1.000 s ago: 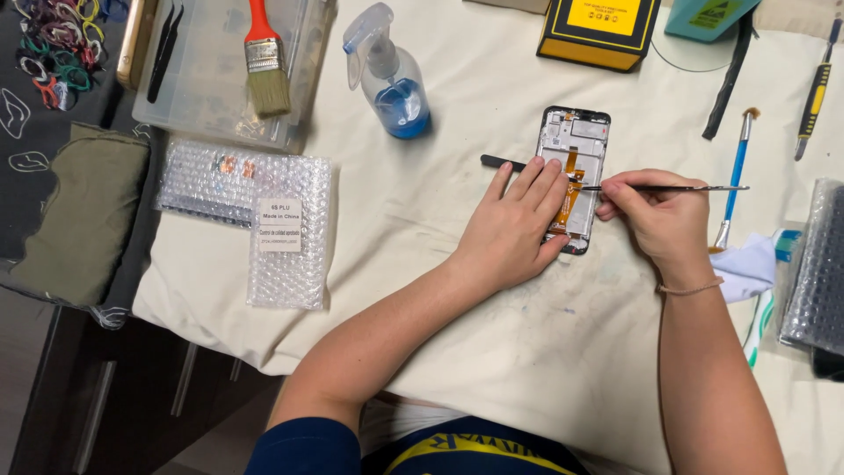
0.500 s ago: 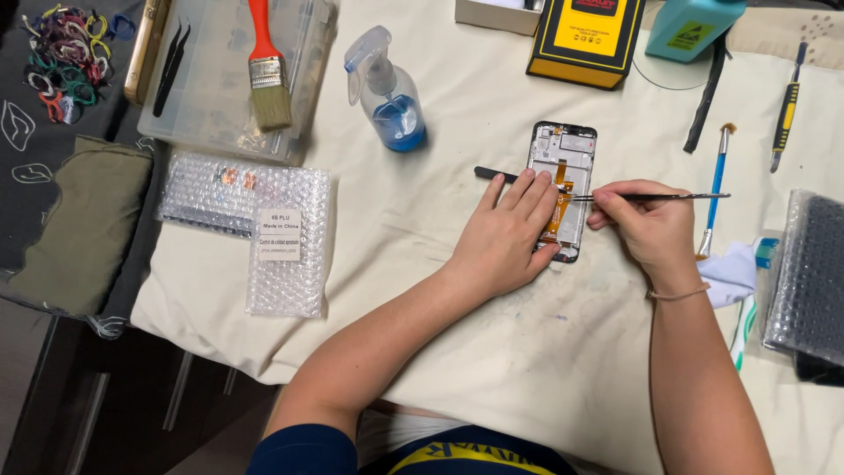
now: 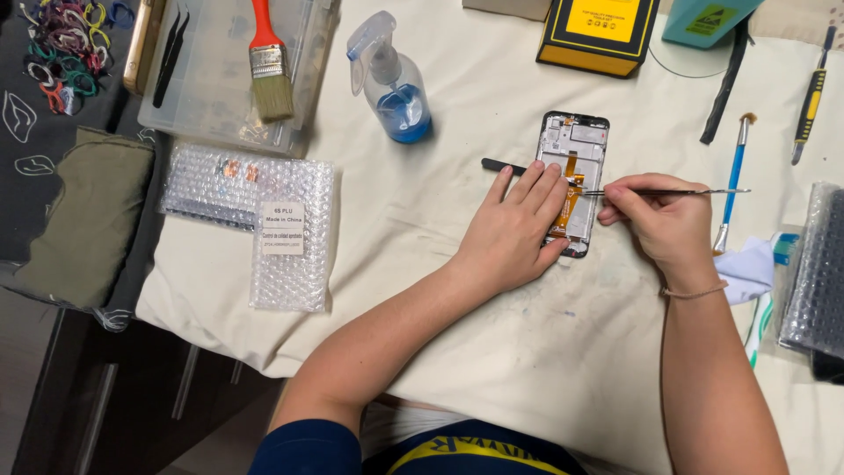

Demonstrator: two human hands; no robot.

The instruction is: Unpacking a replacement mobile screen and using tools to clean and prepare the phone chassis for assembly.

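Currently my left hand (image 3: 514,233) lies flat, palm down, fingers spread slightly, pinning the lower left side of the opened phone (image 3: 573,180) to the cream table cloth (image 3: 492,352). Nothing gripped in it, just pressing. Phone sits back-off, upright in view, centre-right of the cloth, orange flex ribbon (image 3: 570,189) running down its middle. My right hand (image 3: 661,220) is pinched closed on a thin metal tool (image 3: 668,192), held near level, tip touching the ribbon area just beside my left fingertips (image 3: 552,172). Can't tell if the tip actually grips anything. A black flat pry stick (image 3: 501,164) lies under or behind my left fingers, poking out to the left. Blue spray bottle (image 3: 396,88) stands up-left of the phone, well apart. Clear plastic tray (image 3: 211,97) with a red-handled paint brush (image 3: 268,62) further left. Two bubble-wrap pouches (image 3: 290,233) below the tray. Blue-handled small brush (image 3: 734,176) lies just right of my right hand, a yellow-and-black screwdriver (image 3: 811,97) beyond it. Yellow-and-black box (image 3: 602,31) at top edge. White cloth (image 3: 745,268) near my right wrist.
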